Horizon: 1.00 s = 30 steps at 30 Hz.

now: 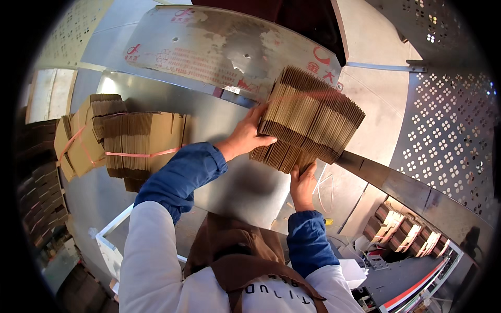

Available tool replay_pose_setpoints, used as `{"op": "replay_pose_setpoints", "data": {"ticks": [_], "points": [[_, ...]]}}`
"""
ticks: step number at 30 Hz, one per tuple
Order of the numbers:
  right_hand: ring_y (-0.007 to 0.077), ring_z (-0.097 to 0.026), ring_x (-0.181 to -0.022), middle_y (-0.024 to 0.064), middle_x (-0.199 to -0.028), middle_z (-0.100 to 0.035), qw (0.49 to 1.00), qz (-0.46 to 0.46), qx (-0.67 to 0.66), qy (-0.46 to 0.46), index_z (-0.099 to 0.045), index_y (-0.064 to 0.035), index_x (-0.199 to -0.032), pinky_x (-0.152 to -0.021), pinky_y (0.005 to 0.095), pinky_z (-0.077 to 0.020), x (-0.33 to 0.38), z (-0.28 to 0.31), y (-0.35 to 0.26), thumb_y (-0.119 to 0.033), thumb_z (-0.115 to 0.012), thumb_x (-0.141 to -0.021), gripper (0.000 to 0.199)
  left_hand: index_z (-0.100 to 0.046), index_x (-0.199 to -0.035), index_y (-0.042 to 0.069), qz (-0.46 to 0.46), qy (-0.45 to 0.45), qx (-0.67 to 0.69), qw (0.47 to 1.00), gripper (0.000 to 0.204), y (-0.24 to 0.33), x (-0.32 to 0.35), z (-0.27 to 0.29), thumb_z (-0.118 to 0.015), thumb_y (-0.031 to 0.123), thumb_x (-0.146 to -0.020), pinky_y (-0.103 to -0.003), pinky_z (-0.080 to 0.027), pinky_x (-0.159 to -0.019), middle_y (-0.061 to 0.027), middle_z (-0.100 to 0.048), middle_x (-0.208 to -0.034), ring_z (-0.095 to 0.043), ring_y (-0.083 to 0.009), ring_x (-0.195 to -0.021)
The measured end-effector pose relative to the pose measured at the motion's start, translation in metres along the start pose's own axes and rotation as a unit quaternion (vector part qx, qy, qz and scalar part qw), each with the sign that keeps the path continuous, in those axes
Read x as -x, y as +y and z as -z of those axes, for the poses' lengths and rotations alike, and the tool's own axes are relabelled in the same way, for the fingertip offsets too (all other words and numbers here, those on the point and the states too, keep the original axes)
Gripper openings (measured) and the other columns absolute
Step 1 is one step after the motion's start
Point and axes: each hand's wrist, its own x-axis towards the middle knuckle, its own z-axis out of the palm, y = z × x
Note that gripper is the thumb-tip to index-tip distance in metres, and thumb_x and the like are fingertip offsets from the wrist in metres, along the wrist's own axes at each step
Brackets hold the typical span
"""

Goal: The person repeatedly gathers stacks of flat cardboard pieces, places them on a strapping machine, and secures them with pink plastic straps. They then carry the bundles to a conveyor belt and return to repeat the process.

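A thick stack of folded brown cardboard sheets [313,117] is held up between my hands over the metal table, its many edges facing up. My left hand [246,133] is closed on its left side, with the thumb along the near edge and the fingertips hidden behind. My right hand [303,183] grips the near lower part, thumb up against the sheets, other fingers partly hidden underneath. A thin pink strap seems to cross the far part of this stack. On the left lie a strapped cardboard bundle [169,130] and another bundle [79,138], both bound with pink straps.
The shiny metal table [229,182] lies beneath my hands, with a worn printed panel [209,49] beyond it. A perforated metal panel [443,135] stands to the right. Several cardboard bundles [399,229] sit at lower right near a machine; more cardboard stacks [42,193] line the far left.
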Motion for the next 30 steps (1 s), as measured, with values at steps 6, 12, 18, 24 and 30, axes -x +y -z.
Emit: {"op": "replay_pose_setpoints", "data": {"ticks": [6, 12, 18, 24, 30], "points": [[0.0492, -0.061, -0.077, 0.0308, -0.088, -0.062, 1.0, -0.012, 0.001, -0.012, -0.022, 0.0063, -0.139, -0.066, 0.0516, -0.05, 0.002, 0.0, 0.002, -0.019, -0.06, -0.087, 0.069, -0.031, -0.141, 0.01, 0.01, 0.001, -0.004, 1.0, 0.088, -0.002, -0.002, -0.007, -0.08, 0.027, -0.071, -0.046, -0.046, -0.094, -0.0205, -0.044, -0.131, -0.05, -0.0429, -0.115], [0.0492, -0.061, -0.074, 0.0311, -0.083, -0.062, 1.0, -0.009, 0.003, -0.012, -0.022, 0.0056, -0.138, -0.064, 0.0526, -0.0498, 0.003, -0.001, -0.003, -0.02, -0.06, -0.087, 0.069, -0.03, -0.143, 0.015, 0.022, -0.008, 0.018, 1.0, 0.089, -0.003, -0.001, -0.002, -0.081, 0.025, -0.07, -0.047, -0.047, -0.093, -0.0198, -0.044, -0.13, -0.051, -0.0423, -0.115], [0.0494, -0.06, -0.072, 0.03, -0.083, -0.061, 1.0, -0.018, 0.007, 0.005, -0.033, 0.0063, -0.125, -0.061, 0.0515, -0.0475, 0.002, -0.001, -0.007, -0.021, -0.061, -0.087, 0.055, -0.029, -0.144, 0.014, 0.001, -0.012, 0.005, 1.0, 0.09, 0.003, -0.005, 0.001, -0.08, 0.025, -0.07, -0.046, -0.045, -0.096, -0.0186, -0.044, -0.132, -0.05, -0.0408, -0.116], [0.0493, -0.06, -0.072, 0.0297, -0.083, -0.061, 1.0, -0.002, 0.01, 0.012, -0.03, 0.0064, -0.128, -0.061, 0.0521, -0.0474, 0.004, -0.004, 0.001, -0.022, -0.061, -0.087, 0.058, -0.03, -0.143, 0.011, 0.007, -0.014, 0.01, 1.0, 0.089, -0.004, -0.006, -0.002, -0.08, 0.028, -0.07, -0.045, -0.045, -0.097, -0.0179, -0.044, -0.133, -0.05, -0.0402, -0.118], [0.0499, -0.06, -0.075, 0.0304, -0.087, -0.062, 0.999, -0.033, 0.016, -0.005, -0.028, 0.0067, -0.131, -0.064, 0.0517, -0.0479, 0.003, -0.001, -0.005, -0.022, -0.061, -0.088, 0.061, -0.031, -0.141, 0.01, 0.027, -0.017, 0.024, 0.999, 0.088, -0.005, -0.006, -0.004, -0.08, 0.029, -0.07, -0.044, -0.045, -0.097, -0.0177, -0.046, -0.131, -0.05, -0.0396, -0.118]]}}
